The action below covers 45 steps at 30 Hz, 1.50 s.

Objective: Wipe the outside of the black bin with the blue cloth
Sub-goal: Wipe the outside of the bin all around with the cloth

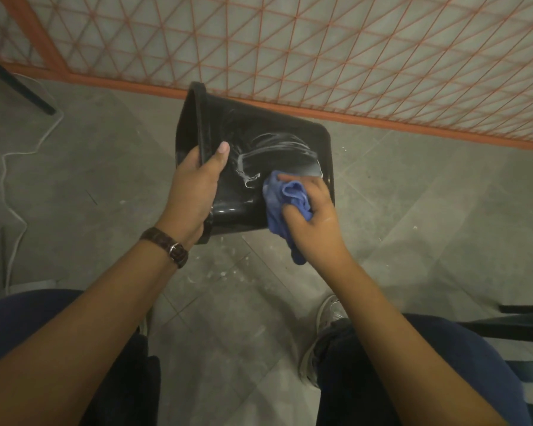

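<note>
The black bin (259, 133) is held on its side above the floor, its open mouth facing left and its base to the right. White smear marks streak its upward-facing outer wall. My left hand (194, 192) grips the rim, thumb on the outside wall and fingers hidden inside the mouth. My right hand (311, 216) holds the bunched blue cloth (279, 207) and presses it against the bin's outer wall near the base; one end of the cloth hangs down below the hand.
An orange metal mesh gate (320, 50) runs across the far side. A white cable (13, 167) trails over the grey tiled floor at left, beside a black leg (19, 84). My knees and a grey shoe (326, 315) are below; white specks dot the floor.
</note>
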Available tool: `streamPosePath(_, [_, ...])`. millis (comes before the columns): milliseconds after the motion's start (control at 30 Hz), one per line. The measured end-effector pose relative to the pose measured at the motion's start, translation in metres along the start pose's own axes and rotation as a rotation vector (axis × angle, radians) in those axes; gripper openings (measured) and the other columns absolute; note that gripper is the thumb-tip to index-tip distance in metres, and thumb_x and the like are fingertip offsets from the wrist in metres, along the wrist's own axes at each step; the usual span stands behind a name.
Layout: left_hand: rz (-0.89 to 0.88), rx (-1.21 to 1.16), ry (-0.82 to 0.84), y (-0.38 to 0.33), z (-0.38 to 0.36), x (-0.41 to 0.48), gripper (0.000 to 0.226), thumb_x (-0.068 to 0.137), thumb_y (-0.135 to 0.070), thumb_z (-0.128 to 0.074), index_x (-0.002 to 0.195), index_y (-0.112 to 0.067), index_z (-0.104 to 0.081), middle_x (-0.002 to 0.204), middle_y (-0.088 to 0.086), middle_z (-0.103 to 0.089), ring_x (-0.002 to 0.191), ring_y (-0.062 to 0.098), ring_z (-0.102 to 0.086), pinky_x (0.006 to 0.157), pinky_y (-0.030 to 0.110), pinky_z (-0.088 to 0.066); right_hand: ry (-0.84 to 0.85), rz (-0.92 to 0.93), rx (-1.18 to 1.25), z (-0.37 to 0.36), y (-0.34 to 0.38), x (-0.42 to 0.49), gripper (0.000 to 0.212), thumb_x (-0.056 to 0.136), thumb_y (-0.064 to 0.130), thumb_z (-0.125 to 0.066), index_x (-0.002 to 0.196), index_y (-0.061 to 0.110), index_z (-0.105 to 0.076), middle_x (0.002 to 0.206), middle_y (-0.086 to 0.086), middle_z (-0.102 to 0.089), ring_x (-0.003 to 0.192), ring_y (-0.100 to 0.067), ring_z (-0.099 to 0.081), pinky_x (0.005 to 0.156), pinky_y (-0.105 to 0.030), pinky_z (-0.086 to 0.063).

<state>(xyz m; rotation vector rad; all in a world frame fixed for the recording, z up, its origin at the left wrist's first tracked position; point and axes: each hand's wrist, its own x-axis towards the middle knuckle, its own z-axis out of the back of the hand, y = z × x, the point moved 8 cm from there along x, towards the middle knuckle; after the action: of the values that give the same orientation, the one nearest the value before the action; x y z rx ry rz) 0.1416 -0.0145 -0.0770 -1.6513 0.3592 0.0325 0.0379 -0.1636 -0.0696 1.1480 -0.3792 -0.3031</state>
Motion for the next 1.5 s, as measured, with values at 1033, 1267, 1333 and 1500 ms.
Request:
streamPosePath(1033, [0.021, -0.044, -0.052, 0.0, 0.01, -0.001, 0.01, 0.091, -0.033, -0.059, 0.095, -0.026, -0.066, 0.112, 0.006, -0.07, 0.11, 0.024, -0.064, 0.101, 0.046, -0.048, 0.077, 0.146, -0.166, -0.02, 0.019, -0.009, 0.031, 0.073, 0.024, -0.057, 0.101, 0.021, -0.069, 0.101, 0.01, -0.046, 0.09, -0.001, -0.054, 0.076, -0.015, -0.046])
streamPosePath(1267, [0.042, -0.065, -0.022, 0.008, -0.002, -0.005, 0.012, 0.094, -0.029, -0.056, 0.099, -0.022, -0.065, 0.113, 0.007, -0.068, 0.112, 0.024, -0.063, 0.101, 0.042, -0.048, 0.045, 0.093, -0.028, -0.024, 0.026, -0.013, 0.036, 0.078, 0.023, -0.05, 0.111, 0.02, -0.063, 0.111, -0.004, -0.049, 0.098, 0.002, -0.053, 0.084, -0.01, -0.043])
streamPosePath(1333, [0.036, -0.037, -0.007, 0.01, -0.004, -0.007, 0.014, 0.094, -0.029, -0.056, 0.1, -0.02, -0.065, 0.108, 0.004, -0.069, 0.109, 0.023, -0.064, 0.096, 0.037, -0.051, 0.171, 0.16, -0.107, -0.039, 0.031, -0.02, 0.04, 0.078, 0.025, -0.054, 0.117, 0.02, -0.063, 0.116, -0.004, -0.047, 0.1, -0.003, -0.052, 0.084, -0.016, -0.048])
streamPosePath(1500, [0.049, -0.03, -0.001, 0.012, 0.004, -0.004, 0.016, 0.09, -0.038, -0.059, 0.096, -0.025, -0.067, 0.112, 0.007, -0.07, 0.108, 0.022, -0.065, 0.1, 0.046, -0.048, 0.114, 0.201, -0.275, -0.024, 0.027, -0.015, 0.023, 0.074, 0.025, -0.057, 0.091, 0.022, -0.07, 0.103, 0.006, -0.051, 0.086, -0.009, -0.058, 0.068, -0.029, -0.051])
